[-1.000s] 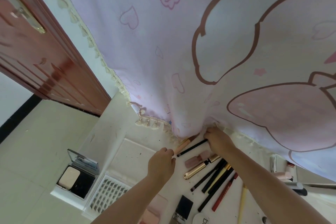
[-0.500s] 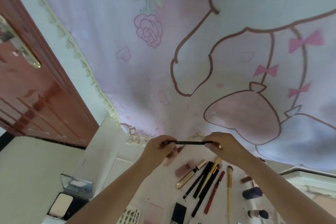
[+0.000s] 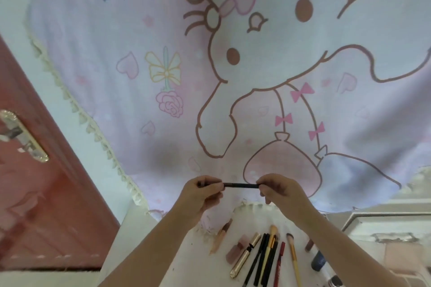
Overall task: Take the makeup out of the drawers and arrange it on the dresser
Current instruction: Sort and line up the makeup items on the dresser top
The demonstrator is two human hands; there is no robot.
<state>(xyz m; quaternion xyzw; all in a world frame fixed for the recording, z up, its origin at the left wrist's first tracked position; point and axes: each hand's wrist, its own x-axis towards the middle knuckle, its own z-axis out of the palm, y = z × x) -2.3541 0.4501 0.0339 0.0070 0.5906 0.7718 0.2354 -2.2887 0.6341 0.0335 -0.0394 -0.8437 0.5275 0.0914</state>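
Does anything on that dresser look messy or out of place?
Mostly tidy: the pencils and brushes lie side by side. One pale stick lies apart on the left, tilted, partly under the cloth's fringe. Both hands hold a black pencil above.

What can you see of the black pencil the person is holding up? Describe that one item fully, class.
The black pencil is a thin, straight, dark stick with a smooth matte look, likely an eyeliner or brow pencil. It lies level, raised above the dresser top in front of the cartoon-print cloth. The left hand grips one end, hiding it, and the right hand pinches the other. Only the middle stretch shows; whether a cap is on cannot be told.
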